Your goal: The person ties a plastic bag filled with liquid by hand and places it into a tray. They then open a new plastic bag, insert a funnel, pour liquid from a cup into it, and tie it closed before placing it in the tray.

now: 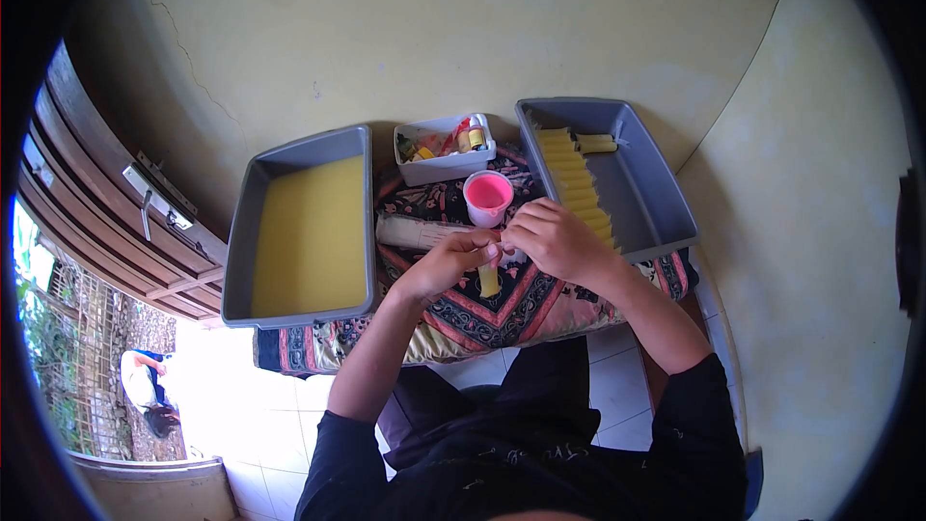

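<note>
Between my hands a small, narrow clear plastic bag (pixel 489 282) hangs down, its lower part filled with something yellow. My left hand (pixel 458 260) pinches the top of the bag with thumb and fingertips. My right hand (pixel 550 239) is closed at the same top end, its fingertips touching or very near the left ones; the exact grip is hidden. Just beyond the hands stands a white cup (pixel 489 195) with a pink inside. A pale, flat plastic packet (pixel 420 232) lies beside my left hand.
On the left stands a grey tub (pixel 370 232) of yellow liquid. At right, another grey tub (pixel 656 195) holds rows of filled yellow tubes (pixel 579 183). A white box (pixel 439 172) with small bottles sits behind the cup. Patterned cloth (pixel 540 314) covers the table. Someone (pixel 149 391) is outside the door (pixel 125 203).
</note>
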Demonstrator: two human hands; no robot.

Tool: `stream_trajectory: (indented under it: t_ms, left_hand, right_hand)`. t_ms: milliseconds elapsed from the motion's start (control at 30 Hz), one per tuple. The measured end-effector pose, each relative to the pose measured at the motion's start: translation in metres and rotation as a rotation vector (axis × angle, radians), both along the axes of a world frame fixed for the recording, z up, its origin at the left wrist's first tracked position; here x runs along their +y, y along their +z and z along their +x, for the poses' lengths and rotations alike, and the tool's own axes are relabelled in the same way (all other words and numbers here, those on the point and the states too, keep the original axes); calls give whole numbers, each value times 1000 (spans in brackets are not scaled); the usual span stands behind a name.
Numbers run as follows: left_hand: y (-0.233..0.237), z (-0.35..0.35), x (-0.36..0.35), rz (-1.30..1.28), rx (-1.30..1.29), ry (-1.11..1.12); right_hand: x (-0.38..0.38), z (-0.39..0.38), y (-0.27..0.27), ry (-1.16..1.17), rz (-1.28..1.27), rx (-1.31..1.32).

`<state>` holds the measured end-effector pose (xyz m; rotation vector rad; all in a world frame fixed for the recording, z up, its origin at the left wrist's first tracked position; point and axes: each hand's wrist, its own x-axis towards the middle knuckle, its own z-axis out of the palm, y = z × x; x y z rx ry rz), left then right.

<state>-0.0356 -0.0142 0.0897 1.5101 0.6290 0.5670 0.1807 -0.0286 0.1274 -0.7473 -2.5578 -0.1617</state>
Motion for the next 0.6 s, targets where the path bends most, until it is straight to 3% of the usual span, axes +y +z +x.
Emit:
stream_trajectory:
  t_ms: [67,200,267,400,600]
  left_hand:
    - [-6,2,0,253,-53,60]
    - [-17,11,-6,362,-62,140]
    - [-12,13,-10,710,-10,232]
    - [-13,7,-8,829,144,218]
    - [-15,2,-5,787,-7,213]
  right_hand:
    - [-1,-2,-1,-7,-22,25]
    - [2,-2,-8,-29,-175,140]
    - [5,-3,-12,-11,-199,174]
    - [5,-3,-18,-9,-270,222]
    - [-2,-4,-16,-81,-383,313]
